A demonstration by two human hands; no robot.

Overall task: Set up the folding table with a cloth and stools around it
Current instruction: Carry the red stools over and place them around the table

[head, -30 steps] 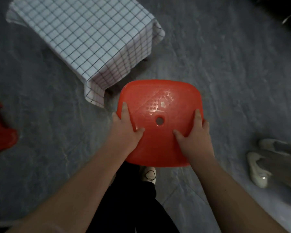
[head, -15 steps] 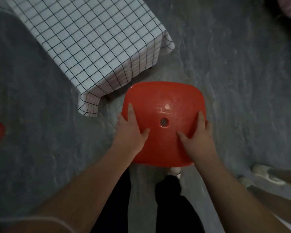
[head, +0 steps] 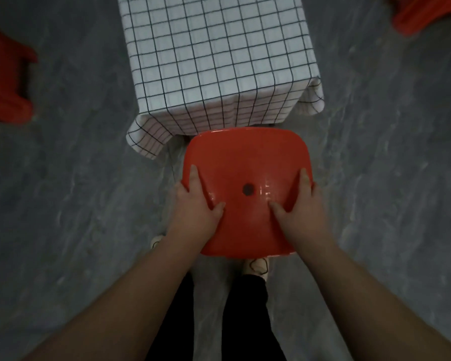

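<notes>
A red plastic stool [head: 246,165] with a small hole in its seat is in front of me, seen from above. My left hand [head: 197,204] grips the seat's left edge, thumb on top. My right hand [head: 298,204] grips its right edge the same way. The stool's far edge meets the near end of the table, which is covered by a white cloth with a black grid [head: 219,53]. The stool's legs are hidden under the seat.
A second red stool [head: 7,82] stands at the left of the table, and a third red stool [head: 425,11] shows at the top right corner. Grey stone-pattern floor [head: 89,204] surrounds everything. My legs and shoes are below the held stool.
I have turned and stepped round, so the table now lies straight ahead instead of up-left. The stool has come up against the table's near end. Both hands keep their grip.
</notes>
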